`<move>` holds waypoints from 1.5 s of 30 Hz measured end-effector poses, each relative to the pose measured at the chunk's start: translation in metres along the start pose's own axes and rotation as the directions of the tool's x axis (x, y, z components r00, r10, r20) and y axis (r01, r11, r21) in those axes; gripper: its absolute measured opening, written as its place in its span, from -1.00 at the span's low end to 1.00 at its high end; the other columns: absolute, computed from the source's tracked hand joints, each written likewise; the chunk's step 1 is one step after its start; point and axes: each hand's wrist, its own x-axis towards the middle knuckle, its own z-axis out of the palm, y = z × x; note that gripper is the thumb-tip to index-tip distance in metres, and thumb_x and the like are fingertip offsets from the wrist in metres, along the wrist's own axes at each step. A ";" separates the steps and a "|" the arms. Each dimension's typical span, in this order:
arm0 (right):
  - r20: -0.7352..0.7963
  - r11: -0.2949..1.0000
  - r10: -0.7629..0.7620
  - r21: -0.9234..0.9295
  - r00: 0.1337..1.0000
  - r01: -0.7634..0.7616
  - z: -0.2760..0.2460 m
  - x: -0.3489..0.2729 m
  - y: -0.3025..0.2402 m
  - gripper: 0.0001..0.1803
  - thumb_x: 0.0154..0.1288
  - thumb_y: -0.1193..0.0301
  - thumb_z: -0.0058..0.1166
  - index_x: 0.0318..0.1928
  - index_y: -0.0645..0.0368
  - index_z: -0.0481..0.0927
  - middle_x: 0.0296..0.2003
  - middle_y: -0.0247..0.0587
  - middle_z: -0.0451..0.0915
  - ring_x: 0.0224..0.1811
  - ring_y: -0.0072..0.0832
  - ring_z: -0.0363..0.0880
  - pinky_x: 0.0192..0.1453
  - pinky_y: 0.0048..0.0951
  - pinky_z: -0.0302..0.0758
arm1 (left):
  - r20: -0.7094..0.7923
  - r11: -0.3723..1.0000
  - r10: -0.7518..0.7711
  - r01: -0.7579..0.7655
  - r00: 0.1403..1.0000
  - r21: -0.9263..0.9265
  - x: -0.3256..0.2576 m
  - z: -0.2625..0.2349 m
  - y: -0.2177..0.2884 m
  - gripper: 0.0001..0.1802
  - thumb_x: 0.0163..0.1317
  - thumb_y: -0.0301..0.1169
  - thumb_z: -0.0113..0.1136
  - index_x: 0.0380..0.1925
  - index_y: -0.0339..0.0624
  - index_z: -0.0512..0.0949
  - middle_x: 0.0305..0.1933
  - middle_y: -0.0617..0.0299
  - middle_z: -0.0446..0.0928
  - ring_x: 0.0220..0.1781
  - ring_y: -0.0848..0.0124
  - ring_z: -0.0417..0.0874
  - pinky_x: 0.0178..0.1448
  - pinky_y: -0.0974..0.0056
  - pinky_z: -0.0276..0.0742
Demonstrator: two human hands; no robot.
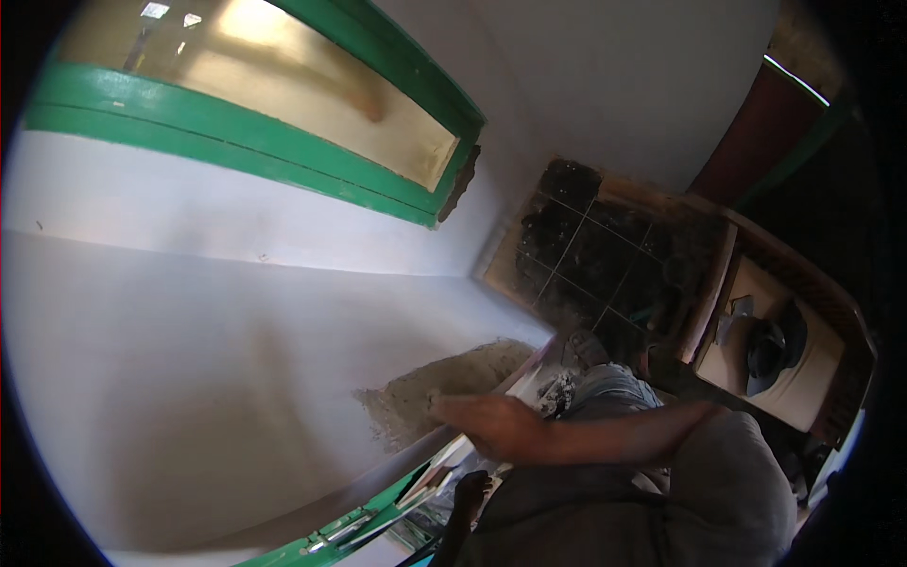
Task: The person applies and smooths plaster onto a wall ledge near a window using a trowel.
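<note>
My right hand [493,422] reaches in from the right and rests flat against a pale wall [189,359]. It sits at the lower edge of a rough grey patch of wet plaster [439,386]. A pale straight strip [529,373] runs beside the hand; whether the hand grips a tool is not visible. My left hand [470,493] is lower, dark and in shadow, close to a green frame [378,515], and I cannot make out what it holds.
A green-framed window [283,161] with yellowish glass is set in the wall above. The green frame carries a metal latch [331,534]. Dark dirty floor tiles [605,255] lie to the right, beside a pale basin-like recess [803,378] with a dark object in it.
</note>
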 end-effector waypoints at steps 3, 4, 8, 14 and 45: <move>0.006 0.996 -0.091 -0.016 0.996 0.092 0.001 -0.012 -0.011 -0.39 0.23 0.48 0.21 0.33 0.22 0.53 0.24 0.03 0.64 0.30 -0.08 0.65 0.29 -0.14 0.67 | 0.056 0.950 0.145 -0.155 0.988 0.271 -0.012 -0.012 0.034 -0.68 0.56 -0.29 0.10 0.10 -0.29 0.61 -0.02 0.05 0.73 -0.07 0.28 0.79 -0.01 0.18 0.67; 0.005 0.994 -0.109 0.000 0.994 0.109 0.000 -0.011 -0.007 -0.41 0.25 0.49 0.19 0.33 0.22 0.53 0.26 0.02 0.63 0.30 -0.09 0.65 0.29 -0.14 0.68 | 0.113 0.884 0.223 -0.250 0.968 0.395 -0.017 -0.009 0.041 -0.68 0.56 -0.29 0.10 0.10 -0.29 0.61 -0.02 0.05 0.73 -0.07 0.28 0.78 -0.01 0.18 0.66; -0.112 0.995 -0.099 0.014 0.989 0.101 0.002 -0.004 -0.009 -0.45 0.30 0.53 0.14 0.33 0.21 0.53 0.28 0.03 0.61 0.28 -0.11 0.66 0.27 -0.17 0.70 | -0.019 0.997 0.049 -0.050 0.999 -0.053 -0.027 0.006 0.058 -0.67 0.56 -0.29 0.08 0.13 -0.30 0.60 -0.01 0.05 0.73 -0.05 0.29 0.78 0.00 0.20 0.66; -0.022 0.997 -0.044 0.061 0.999 0.045 0.004 -0.005 -0.005 -0.39 0.20 0.65 0.22 0.31 0.17 0.59 0.28 0.01 0.63 0.26 -0.12 0.68 0.28 -0.17 0.69 | 0.024 0.997 0.021 -0.019 0.999 -0.071 -0.018 0.001 0.050 -0.66 0.58 -0.30 0.05 0.15 -0.30 0.58 0.00 0.05 0.73 -0.05 0.29 0.77 0.01 0.21 0.65; 0.038 0.588 0.774 -0.412 0.632 -0.696 0.023 -0.067 0.119 -0.60 0.46 0.38 0.00 0.23 -0.14 0.69 -0.13 0.09 0.75 -0.06 0.10 0.73 0.03 0.07 0.64 | -0.078 0.963 -0.205 0.187 0.976 -0.193 -0.069 0.012 0.002 -0.68 0.56 -0.28 0.16 0.14 -0.25 0.58 -0.06 0.09 0.72 -0.08 0.31 0.75 0.02 0.24 0.65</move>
